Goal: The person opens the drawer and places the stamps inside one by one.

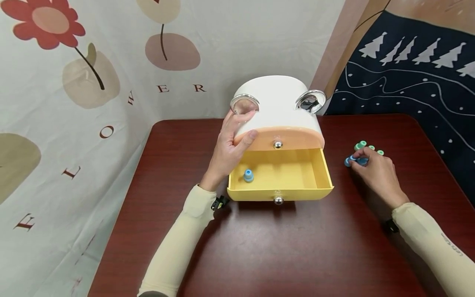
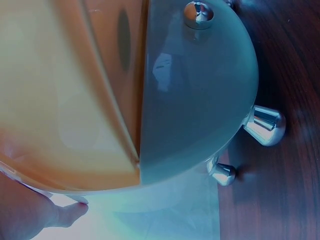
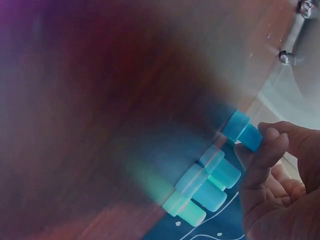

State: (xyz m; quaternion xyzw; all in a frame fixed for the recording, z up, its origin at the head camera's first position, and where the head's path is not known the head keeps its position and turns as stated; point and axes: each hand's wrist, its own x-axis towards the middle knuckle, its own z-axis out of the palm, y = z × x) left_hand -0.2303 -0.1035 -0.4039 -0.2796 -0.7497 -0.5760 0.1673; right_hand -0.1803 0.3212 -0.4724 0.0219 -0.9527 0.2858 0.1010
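Observation:
A small white cabinet [image 1: 276, 99] with an orange upper drawer front [image 1: 297, 138] stands on the table. My left hand [image 1: 231, 142] holds its left side, thumb on the orange front and fingers over the white shell. Below, the yellow drawer [image 1: 300, 195] is pulled out, and one blue stepped peg [image 1: 248, 176] stands inside at the left. Over on the right, my right hand [image 1: 380, 175] pinches another blue stepped peg [image 3: 238, 125] by its narrow end. Beside that hand are more blue pegs [image 3: 202, 187] and several green pegs [image 1: 360, 145].
The dark red-brown table [image 1: 282, 247] carries everything. Two silver rings [image 1: 311, 101] stick up from the cabinet's top, and silver knobs [image 1: 278, 200] project from the drawer fronts. Short silver feet [image 2: 266, 125] hold the cabinet up. Printed cloths [image 1: 237, 37] hang behind.

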